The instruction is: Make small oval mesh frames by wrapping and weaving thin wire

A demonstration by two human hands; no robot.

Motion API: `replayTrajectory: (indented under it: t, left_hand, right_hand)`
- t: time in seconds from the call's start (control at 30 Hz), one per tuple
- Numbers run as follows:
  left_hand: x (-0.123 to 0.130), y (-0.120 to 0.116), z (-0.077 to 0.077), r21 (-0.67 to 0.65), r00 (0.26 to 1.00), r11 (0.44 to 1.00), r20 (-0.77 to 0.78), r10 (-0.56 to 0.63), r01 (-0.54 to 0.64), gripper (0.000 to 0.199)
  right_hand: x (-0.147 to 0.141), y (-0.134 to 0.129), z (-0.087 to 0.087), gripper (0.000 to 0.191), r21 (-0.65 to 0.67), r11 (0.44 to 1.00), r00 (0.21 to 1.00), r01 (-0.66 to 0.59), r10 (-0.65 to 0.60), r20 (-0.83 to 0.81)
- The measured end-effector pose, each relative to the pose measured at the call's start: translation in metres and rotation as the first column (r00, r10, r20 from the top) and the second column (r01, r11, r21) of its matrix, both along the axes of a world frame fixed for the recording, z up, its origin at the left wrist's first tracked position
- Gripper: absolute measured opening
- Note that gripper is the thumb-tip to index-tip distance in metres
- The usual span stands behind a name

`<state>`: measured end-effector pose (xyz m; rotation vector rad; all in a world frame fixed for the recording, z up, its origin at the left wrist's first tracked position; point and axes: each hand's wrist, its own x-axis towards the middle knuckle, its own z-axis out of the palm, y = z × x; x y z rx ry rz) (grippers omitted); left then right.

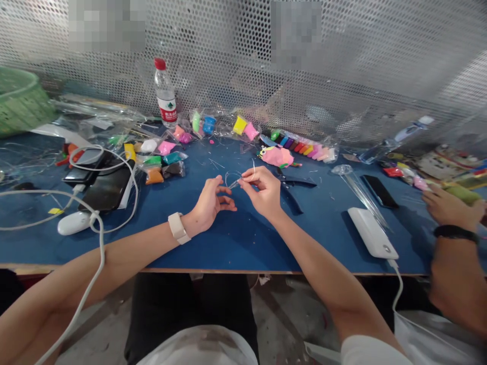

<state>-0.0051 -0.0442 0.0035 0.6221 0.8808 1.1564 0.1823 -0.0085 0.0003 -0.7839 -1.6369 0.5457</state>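
Note:
Over the middle of the blue table, my right hand [262,190] pinches a thin, pale wire [233,183] between thumb and fingertips. The wire bends in a loop toward my left hand [213,203]. That hand, with a white band at its wrist, has its fingers curved and apart, close to the wire's end; whether a fingertip touches it I cannot tell. Just right of my right hand lie dark-handled pliers [294,187], partly hidden by it. Behind them rests a pink clay figure [277,156] with yellow and green parts.
Bagged coloured clay [239,125] lines the back, near a water bottle [166,96]. Black devices [108,185] and a white cable [101,228] lie left. A white power bank [373,233] and phone [379,191] lie right, beside another person's hand [451,208]. A green basket [25,104] stands far left.

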Motion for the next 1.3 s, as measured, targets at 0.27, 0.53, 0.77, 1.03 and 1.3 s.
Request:
replayTrajectory:
  t: [0.27, 0.53, 0.77, 1.03, 1.3]
  left_hand:
    - [0.000, -0.002, -0.002, 0.005, 0.990, 0.994, 0.090, -0.111, 0.111, 0.041]
    - [-0.008, 0.009, 0.001, 0.126, 0.989, 0.990, 0.127, -0.073, 0.056, 0.045]
    - [-0.009, 0.009, 0.003, 0.235, 0.995, 0.971, 0.073, -0.066, 0.048, 0.038]
    - [-0.011, 0.012, 0.000, 0.336, 0.998, 0.940, 0.001, -0.066, 0.062, 0.030]
    - [-0.011, 0.015, -0.004, 0.380, 0.998, 0.924, -0.066, -0.010, 0.035, 0.026]
  right_hand:
    - [-0.006, -0.005, -0.003, 0.021, 0.285, 0.954, 0.978, 0.092, -0.140, 0.152]
    - [-0.007, -0.008, -0.002, 0.025, 0.304, 0.951, 0.970, 0.053, -0.122, 0.211]
    - [-0.008, -0.008, -0.001, 0.023, 0.280, 0.960, 0.981, 0.014, -0.068, 0.183]
    - [0.007, -0.004, 0.008, 0.011, 0.146, 0.984, 0.966, -0.103, 0.064, 0.249]
    - [0.003, -0.001, 0.007, 0.015, 0.194, 0.981, 0.980, -0.029, -0.011, 0.201]
